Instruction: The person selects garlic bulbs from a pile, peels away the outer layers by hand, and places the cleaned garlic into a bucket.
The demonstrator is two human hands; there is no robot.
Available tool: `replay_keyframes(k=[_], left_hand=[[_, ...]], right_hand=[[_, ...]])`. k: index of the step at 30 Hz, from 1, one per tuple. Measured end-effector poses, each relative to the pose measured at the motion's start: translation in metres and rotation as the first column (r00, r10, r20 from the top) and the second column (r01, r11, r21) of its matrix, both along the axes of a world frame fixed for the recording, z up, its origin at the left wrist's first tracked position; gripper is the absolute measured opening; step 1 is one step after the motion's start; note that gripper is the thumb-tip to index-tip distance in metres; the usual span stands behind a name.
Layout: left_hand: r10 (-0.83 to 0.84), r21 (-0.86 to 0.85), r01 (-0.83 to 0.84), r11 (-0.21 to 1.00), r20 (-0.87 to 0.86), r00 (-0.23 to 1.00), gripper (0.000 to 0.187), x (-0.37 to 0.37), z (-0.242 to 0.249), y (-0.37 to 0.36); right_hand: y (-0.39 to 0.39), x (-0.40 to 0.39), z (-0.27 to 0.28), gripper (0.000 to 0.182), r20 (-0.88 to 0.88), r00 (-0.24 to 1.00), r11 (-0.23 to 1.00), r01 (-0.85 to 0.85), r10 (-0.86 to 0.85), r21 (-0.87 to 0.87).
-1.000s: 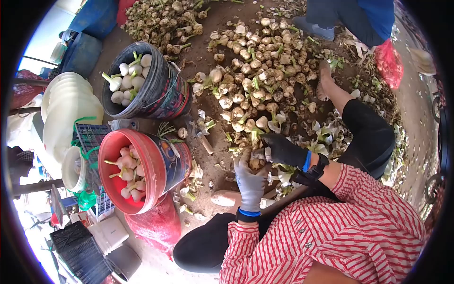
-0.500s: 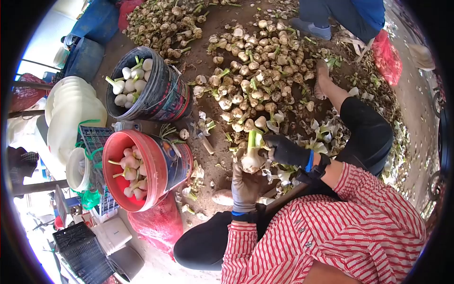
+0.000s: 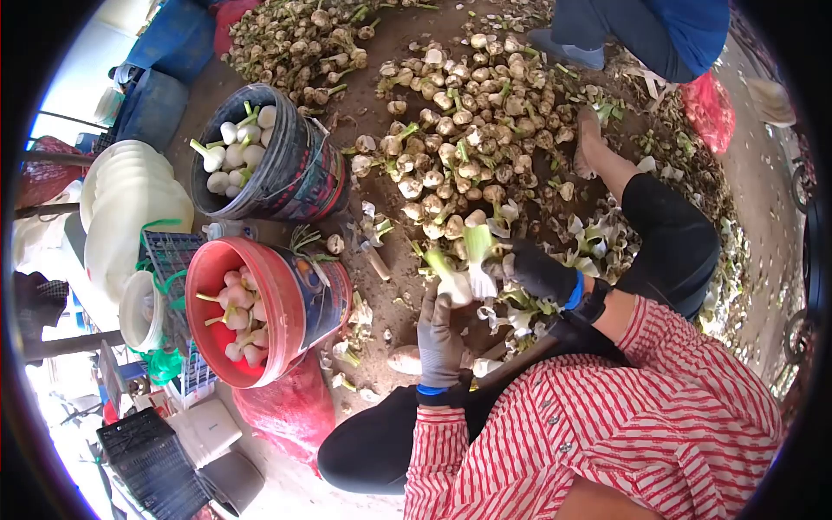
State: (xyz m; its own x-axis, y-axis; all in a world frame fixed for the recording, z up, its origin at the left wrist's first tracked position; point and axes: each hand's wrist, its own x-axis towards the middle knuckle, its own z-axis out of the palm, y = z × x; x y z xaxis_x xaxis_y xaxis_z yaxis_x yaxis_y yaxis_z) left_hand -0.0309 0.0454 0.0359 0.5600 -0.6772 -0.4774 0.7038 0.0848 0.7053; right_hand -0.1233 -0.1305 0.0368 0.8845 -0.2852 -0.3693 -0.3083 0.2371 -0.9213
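My left hand (image 3: 440,340), in a grey glove, is closed around a white garlic bulb (image 3: 454,288) with a short green stem pointing up and away. Close beside it, my right hand (image 3: 539,272) in a dark glove pinches a strip of peeled garlic husk (image 3: 479,256), green at the top and white below. The husk appears to have parted from the bulb along its side. Beyond both hands a pile of unpeeled garlic (image 3: 485,130) spreads over the ground. Loose husks (image 3: 520,316) lie beneath my right hand.
To the left stand a red bucket (image 3: 199,299) and a dark bucket (image 3: 295,173), both holding cleaned garlic. A wooden-handled tool (image 3: 376,262) lies near them. A pink mesh bag (image 3: 290,412) sits below the red bucket. Another person's leg (image 3: 598,26) is at the top right.
The outer husk has come away from the bulb into my right hand, which has moved slightly right. My left hand has tilted the bulb, now whiter, to the left.
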Motion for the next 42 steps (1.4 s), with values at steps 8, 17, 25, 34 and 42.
replay_keyframes(k=[8,17,25,34,42], left_hand=[[-0.061,-0.159,0.046,0.986,-0.088,0.994,0.052,-0.001,-0.008,0.001],[-0.088,0.049,0.083,0.995,0.103,0.991,0.048,0.004,0.001,-0.015],[-0.094,-0.476,-0.058,0.878,-0.289,0.953,0.029,-0.002,-0.038,-0.003],[0.289,-0.002,-0.323,0.946,-0.439,0.85,0.03,0.007,-0.026,-0.009],[0.115,0.153,-0.067,0.986,-0.328,0.938,0.021,-0.01,-0.011,-0.021]], right_hand=[[0.007,-0.004,-0.024,0.024,0.326,0.945,0.999,-0.029,0.02,0.024],[0.007,-0.013,-0.012,0.032,0.291,0.957,0.942,-0.08,-0.02,0.327],[0.038,-0.02,0.011,0.02,0.391,0.862,0.869,-0.434,0.323,0.239],[-0.005,-0.032,0.032,0.044,-0.282,0.671,0.53,-0.726,0.686,-0.437],[0.008,0.008,-0.002,0.045,0.397,0.813,0.708,-0.027,0.426,-0.705]])
